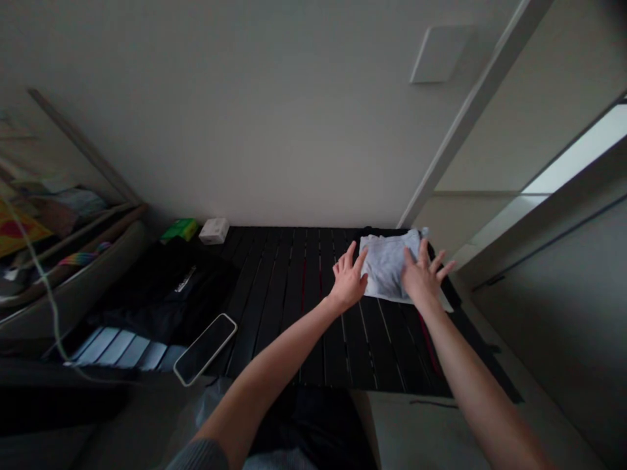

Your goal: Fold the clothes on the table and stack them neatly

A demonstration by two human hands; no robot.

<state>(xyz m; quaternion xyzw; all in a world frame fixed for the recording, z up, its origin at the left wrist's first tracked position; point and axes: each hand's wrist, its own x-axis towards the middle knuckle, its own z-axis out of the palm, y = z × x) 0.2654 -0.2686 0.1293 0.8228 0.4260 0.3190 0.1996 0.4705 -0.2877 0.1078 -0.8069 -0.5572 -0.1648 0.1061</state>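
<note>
A folded light grey garment (385,264) lies on a black slatted table (274,294), toward its right end. Some white cloth shows under its front edge, and dark fabric shows behind and to the right of it. My left hand (349,279) is at the garment's left edge, fingers spread, holding nothing. Over the right part of the garment is my right hand (424,274), also with its fingers apart and nothing in them. Whether either hand touches the cloth, I cannot tell.
On the table's left are a phone (206,349), black clothing (166,287) with white lettering, a green box (179,230) and a white box (214,231). A cable (46,287) hangs at far left before a bin (112,251) of items. A wall (274,130) stands behind.
</note>
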